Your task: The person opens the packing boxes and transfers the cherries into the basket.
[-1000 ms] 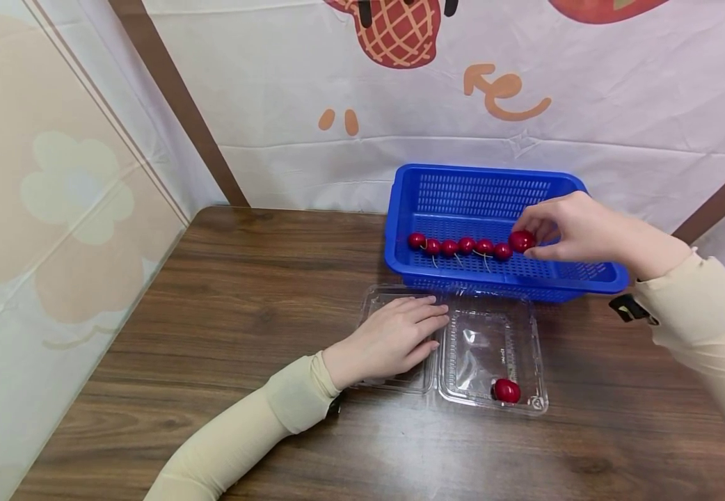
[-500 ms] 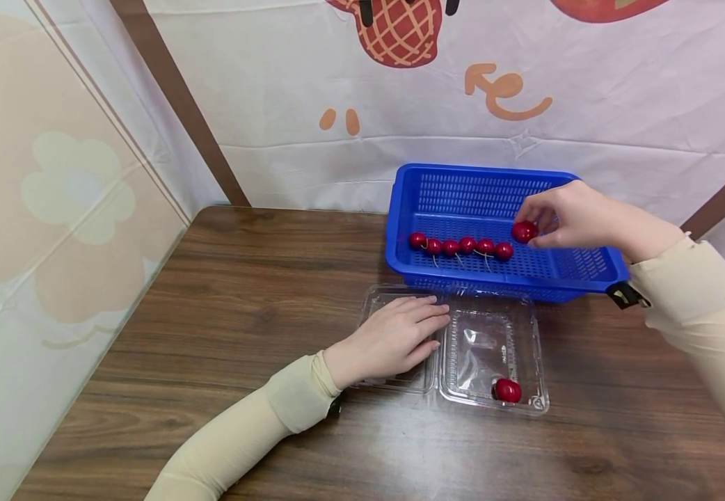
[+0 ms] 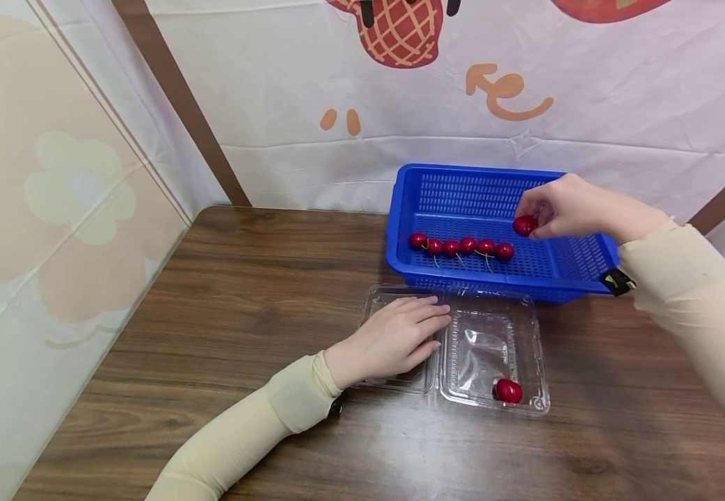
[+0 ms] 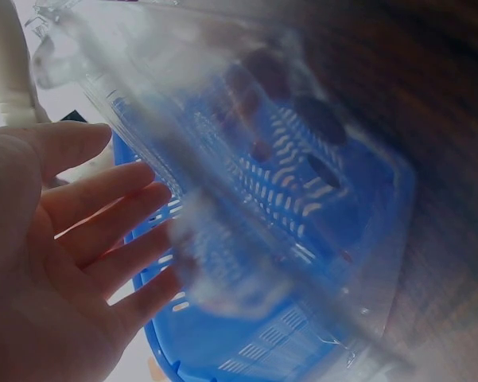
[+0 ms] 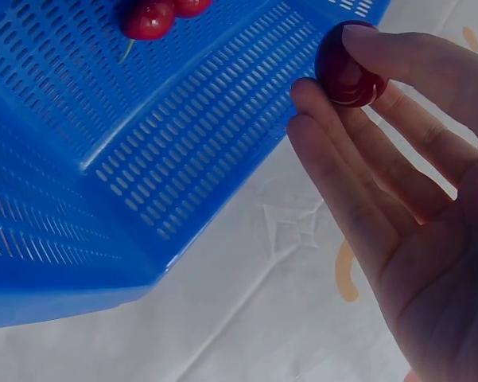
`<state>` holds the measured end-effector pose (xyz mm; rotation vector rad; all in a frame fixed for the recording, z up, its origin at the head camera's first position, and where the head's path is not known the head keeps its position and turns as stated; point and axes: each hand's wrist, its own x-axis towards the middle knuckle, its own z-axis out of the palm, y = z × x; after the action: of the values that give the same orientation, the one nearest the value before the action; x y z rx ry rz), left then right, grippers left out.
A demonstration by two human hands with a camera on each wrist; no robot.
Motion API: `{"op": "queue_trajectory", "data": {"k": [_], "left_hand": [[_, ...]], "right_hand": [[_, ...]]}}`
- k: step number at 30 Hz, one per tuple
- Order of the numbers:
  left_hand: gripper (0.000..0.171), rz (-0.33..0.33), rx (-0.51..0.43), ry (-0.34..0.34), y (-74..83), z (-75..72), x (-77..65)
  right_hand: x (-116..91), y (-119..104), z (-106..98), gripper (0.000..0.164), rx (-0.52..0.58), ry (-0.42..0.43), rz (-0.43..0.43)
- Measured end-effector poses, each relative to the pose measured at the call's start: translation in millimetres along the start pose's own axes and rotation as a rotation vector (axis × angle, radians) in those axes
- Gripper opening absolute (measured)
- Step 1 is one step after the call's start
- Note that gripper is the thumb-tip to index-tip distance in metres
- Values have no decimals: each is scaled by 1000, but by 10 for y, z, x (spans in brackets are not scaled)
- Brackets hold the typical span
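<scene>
My right hand (image 3: 572, 207) pinches a dark red cherry (image 5: 350, 65) between thumb and fingertips, over the right part of a blue basket (image 3: 488, 277). Inside that basket, several cherries (image 3: 467, 245) with thin stems lie in a row. My left hand (image 3: 394, 341) rests, fingers straight, on the left half of a clear plastic clamshell box (image 3: 481, 348) that lies opened flat. In the left wrist view the left hand (image 4: 87, 231) has its fingers extended beside the clear plastic. One more red cherry (image 3: 508, 391) sits in the front right corner of the box's right half.
The brown wooden table (image 3: 225, 313) carries the box, with the basket right behind it. A printed white cloth (image 3: 287, 83) hangs at the back, close to the basket's far rim. Another cloth panel (image 3: 56, 209) stands along the left edge.
My right hand has lifted the cherry up and slightly back, away from the row in the basket. The left hand and the box stay where they were.
</scene>
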<state>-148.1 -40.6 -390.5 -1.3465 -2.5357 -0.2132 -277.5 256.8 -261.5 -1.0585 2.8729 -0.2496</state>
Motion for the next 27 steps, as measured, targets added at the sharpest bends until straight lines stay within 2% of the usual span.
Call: {"op": "queue_trajectory", "data": {"k": [14,27], "left_hand": [[39,-2,-9,-7,3,-4,-6],[40,-4,6,-5,-3,-2,-11]], "right_hand": [[161,115,29,24,28,-100,90],[268,283,107,28,23,-150,152]]}}
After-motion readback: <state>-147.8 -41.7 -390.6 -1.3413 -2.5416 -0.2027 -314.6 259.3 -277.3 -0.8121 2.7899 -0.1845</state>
